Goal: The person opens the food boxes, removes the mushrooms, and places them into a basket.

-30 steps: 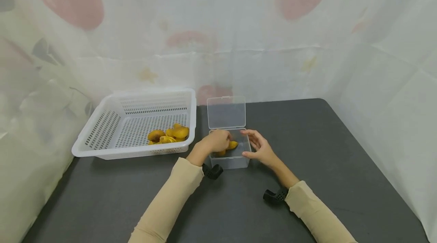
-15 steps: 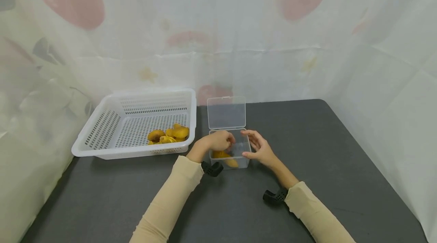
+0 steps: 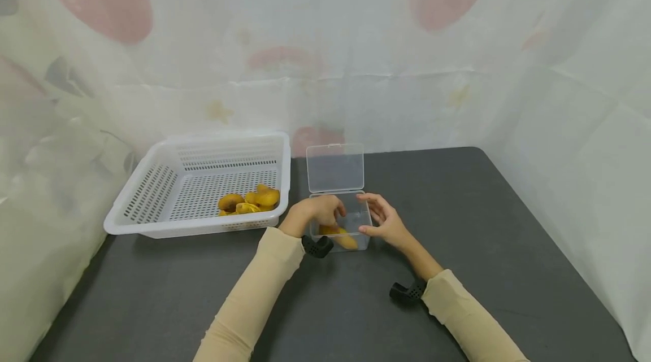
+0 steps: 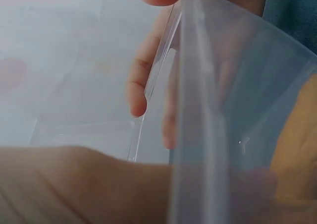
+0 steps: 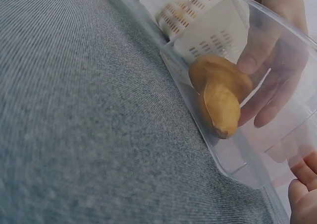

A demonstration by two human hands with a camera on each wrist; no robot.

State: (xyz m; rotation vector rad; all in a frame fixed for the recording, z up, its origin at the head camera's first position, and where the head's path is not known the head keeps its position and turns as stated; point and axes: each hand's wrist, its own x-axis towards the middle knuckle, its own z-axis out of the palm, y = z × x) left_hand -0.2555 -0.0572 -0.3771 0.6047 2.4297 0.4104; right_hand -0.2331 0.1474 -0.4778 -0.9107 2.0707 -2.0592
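A small clear plastic box (image 3: 356, 243) stands on the table with its lid (image 3: 335, 169) raised at the back. Inside lie yellow-brown mushroom-shaped pieces (image 3: 347, 241), low against the front wall. My left hand (image 3: 321, 209) reaches into the box from the left, fingers loosely bent downward. In the right wrist view its thumb (image 5: 248, 63) is right at the rounded cap (image 5: 215, 70), with other fingers behind the piece. My right hand (image 3: 389, 226) holds the box's right side, thumb near the front corner and fingertips towards the back corner.
A white perforated basket (image 3: 127, 221) stands left of the box, several yellow-brown pieces (image 3: 261, 198) heaped in its front right corner. The dark table (image 3: 458, 198) extends to the right and front. Patterned white curtains (image 3: 396, 40) hang behind and at the sides.
The yellow piece at my left fingers has gone down to the box's front and shifted slightly right. My left fingers have come off it, then dipped back down. The right hand stays in place.
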